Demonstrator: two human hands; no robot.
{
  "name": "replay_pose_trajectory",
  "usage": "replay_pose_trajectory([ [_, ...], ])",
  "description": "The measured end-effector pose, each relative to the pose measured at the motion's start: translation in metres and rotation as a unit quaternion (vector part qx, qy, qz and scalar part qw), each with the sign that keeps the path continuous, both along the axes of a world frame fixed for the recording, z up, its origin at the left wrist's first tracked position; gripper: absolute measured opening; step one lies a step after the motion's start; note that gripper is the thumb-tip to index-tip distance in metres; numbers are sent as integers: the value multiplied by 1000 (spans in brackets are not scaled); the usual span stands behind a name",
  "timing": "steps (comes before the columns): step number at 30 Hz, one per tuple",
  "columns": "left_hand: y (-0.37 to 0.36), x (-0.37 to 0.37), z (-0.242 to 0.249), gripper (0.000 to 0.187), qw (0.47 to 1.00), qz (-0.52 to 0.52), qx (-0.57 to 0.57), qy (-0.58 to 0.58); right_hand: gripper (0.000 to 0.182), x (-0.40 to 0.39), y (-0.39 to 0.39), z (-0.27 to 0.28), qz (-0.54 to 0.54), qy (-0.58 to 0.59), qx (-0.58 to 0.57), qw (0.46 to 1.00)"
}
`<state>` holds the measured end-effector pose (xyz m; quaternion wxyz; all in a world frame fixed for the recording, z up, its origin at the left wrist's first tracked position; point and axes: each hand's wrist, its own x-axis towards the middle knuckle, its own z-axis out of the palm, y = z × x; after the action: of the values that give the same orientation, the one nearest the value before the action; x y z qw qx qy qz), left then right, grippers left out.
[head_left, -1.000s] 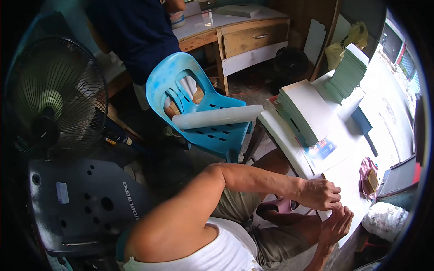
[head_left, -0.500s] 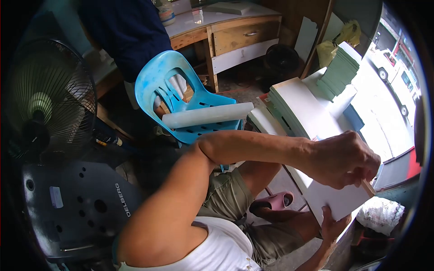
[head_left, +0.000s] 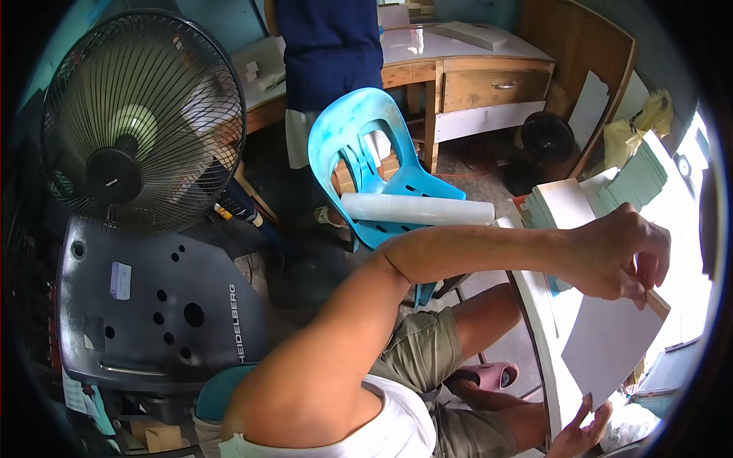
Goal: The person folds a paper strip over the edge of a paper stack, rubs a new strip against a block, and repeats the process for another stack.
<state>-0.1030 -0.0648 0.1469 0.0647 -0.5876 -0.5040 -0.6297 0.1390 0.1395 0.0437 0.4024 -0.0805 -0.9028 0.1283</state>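
Observation:
My left hand is raised in front of the table and pinches the top edge of a white sheet, which has a thin tan strip at its upper corner. The sheet hangs tilted, above the table edge. My right hand is low at the bottom right, with its fingers spread just under the sheet's lower corner. My left arm crosses the middle of the view and hides part of the table.
Stacks of white and pale green sheets lie on the white table at right. A blue plastic chair carries a white roll. A person in dark blue stands behind it. A fan and a grey machine cover fill the left.
My left hand has lifted the white sheet off the table and tilted it up. My right hand followed under its lower corner. The view swung, so the fan and chair shifted right.

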Motion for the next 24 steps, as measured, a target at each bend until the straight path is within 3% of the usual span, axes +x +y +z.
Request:
replay_pose_trajectory([
  [3,-5,-4,0,24,998,-4,-34,-49,24,-2,-4,11,41,30,38,998],
  [5,-4,-11,-4,25,999,11,-24,-27,13,10,33,-16,22,-6,-62,998],
  [10,-7,-26,-10,31,997,16,-70,-37,15,1,40,-6,18,3,-68,998],
  [12,-11,-39,-9,33,993,39,-97,-47,15,-14,43,0,42,66,-43,996],
  [15,-1,-70,-9,37,991,1,-107,-76,17,-36,47,28,30,49,22,998],
  [16,2,-85,-8,37,992,14,-108,-61,16,-57,45,30,48,107,-30,993],
  [17,2,-98,-5,37,993,35,-109,-41,15,-70,34,43,48,94,-178,978],
  [18,-1,-107,1,33,990,78,-119,-6,15,-87,37,62,74,116,41,990],
  [19,-4,-116,7,29,983,125,-131,28,15,-104,41,69,87,136,92,983],
  [22,-8,-174,4,23,983,142,-92,67,17,-156,32,90,87,206,165,961],
  [24,-12,-197,-1,20,981,171,-77,48,17,-184,29,96,82,235,235,940],
])
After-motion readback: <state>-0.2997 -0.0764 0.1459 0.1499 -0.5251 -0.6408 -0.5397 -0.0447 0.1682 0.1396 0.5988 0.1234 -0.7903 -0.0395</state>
